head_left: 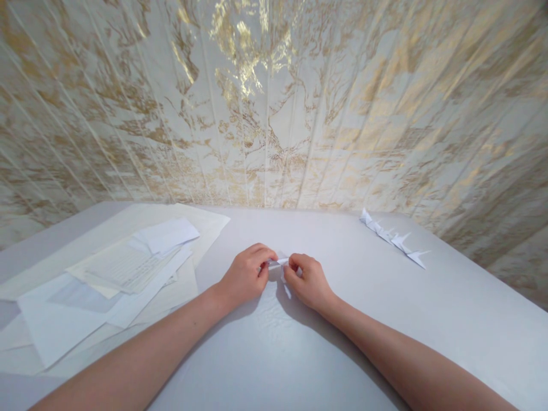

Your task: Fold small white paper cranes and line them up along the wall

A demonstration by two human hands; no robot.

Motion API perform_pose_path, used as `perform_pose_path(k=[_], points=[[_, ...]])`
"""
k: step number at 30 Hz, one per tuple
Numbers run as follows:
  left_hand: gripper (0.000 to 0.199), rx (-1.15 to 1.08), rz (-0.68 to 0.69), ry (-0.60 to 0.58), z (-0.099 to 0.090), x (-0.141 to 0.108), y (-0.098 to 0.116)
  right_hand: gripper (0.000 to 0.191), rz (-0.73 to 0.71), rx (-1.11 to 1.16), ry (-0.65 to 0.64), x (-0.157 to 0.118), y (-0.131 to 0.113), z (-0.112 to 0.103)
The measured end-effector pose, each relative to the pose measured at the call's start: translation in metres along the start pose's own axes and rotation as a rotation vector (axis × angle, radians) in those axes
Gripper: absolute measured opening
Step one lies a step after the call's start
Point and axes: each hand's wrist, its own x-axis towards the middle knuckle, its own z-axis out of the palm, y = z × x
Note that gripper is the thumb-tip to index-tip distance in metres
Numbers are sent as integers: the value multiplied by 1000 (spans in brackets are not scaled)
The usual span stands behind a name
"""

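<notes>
Near the middle of the worktop [265, 354], a small folded paper piece [281, 261] was held between two bare hands. Clock directions were taken from that piece, with 12 pointing away from the person.

Left hand [248, 271] sat at 9 o'clock, its grip narrow, thumb and fingers pinched on the near end of the paper. Right hand [309, 279] sat between 3 and 4 o'clock, grip likewise pinched on the other end, fingers curled. The piece's fine folds were too small to make out. A narrow white tip showed below the right fingers; could not tell whether it was part of the same paper. Forearms ran out toward 8 and 4 o'clock.

Between 2 and 3 o'clock, well apart from the hands, several small pointed paper figures [399, 242] stood close together in a slanting row.

Between 8 and 9 o'clock lay a loose, overlapping spread of paper: large cream sheets [208, 220] underneath, a plain white sheet [55, 328] toward the near side, a printed sheet [132, 268] with illegible lines, and smaller white slips [173, 235] on top.

At 12 o'clock, behind the worktop, rose a pleated, gold-patterned backdrop [274, 125].
</notes>
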Motion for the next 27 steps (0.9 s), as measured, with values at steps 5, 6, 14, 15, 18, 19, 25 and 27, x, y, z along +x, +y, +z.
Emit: perform_pose_path(k=[5,6,14,15,18,19,25,27], points=[[10,-306,-263,-62,-1,6,1,19,-96,-22,25,-1,1,-1],[7,-354,-314,-61,0,7,1,19,-120,-30,26,-1,1,-1],[8,-417,-487,-24,1,9,2,16,-236,-81,53,-3,-2,-3],[8,-390,-479,-13,1,9,2,16,-245,-84,57,-3,-2,-4],[10,-290,-443,24,0,8,3,16,-262,-82,66,-4,-3,-4],[10,-258,-431,38,0,8,4,16,-265,-82,67,-5,-3,-4],[21,-285,-413,28,-1,9,7,15,-242,-103,47,-5,-3,-4],[19,-307,-418,-44,-2,10,6,14,-247,-111,40,-5,-4,-5]])
